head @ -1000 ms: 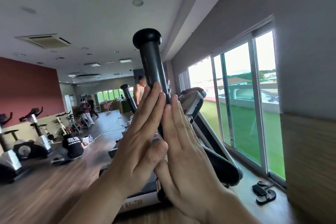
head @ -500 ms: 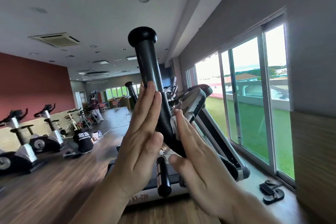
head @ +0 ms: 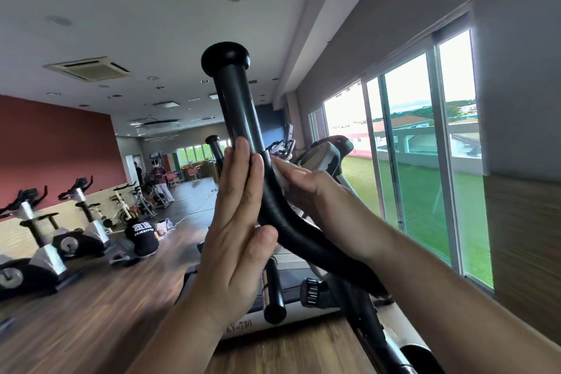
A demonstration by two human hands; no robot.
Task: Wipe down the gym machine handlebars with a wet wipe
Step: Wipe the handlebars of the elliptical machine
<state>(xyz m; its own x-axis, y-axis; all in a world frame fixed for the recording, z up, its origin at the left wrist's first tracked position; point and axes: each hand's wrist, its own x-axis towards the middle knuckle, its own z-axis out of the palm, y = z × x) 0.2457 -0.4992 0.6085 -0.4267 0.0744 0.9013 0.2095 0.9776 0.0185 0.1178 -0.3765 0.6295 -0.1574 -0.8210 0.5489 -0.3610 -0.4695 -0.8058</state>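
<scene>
Left hand point(head: 239, 231) is raised with its fingers straight and closed together, and its palm side is laid flat against the left side of the black handlebar point(head: 239, 112). Nothing is grasped by it, and its thumb is seen lying beside the tube lower down. Right hand point(head: 306, 185) is set against the opposite side, with its fingers stretched out and pressed to the tube just below the point where the straight upper part gives way to the curve. A wet wipe point(head: 280, 174) is glimpsed as a pale strip trapped between those fingers and the handlebar, and most of it is hidden by the hand. The tube is thus sandwiched between two flat hands, and neither is curled round it. The handlebar is topped by a rounded knob point(head: 226, 59) and is bent downward to the lower right, past the right forearm. A second handlebar point(head: 216, 147) is seen behind the left fingertips, and a grey console point(head: 323, 158) beyond the right hand. Exercise bikes point(head: 82, 215) are lined along the red wall point(head: 51, 143) at left, a crouching person point(head: 142, 235) in a black shirt is seen on the wooden floor point(head: 91, 313), and tall windows point(head: 419, 167) are set in the right wall
</scene>
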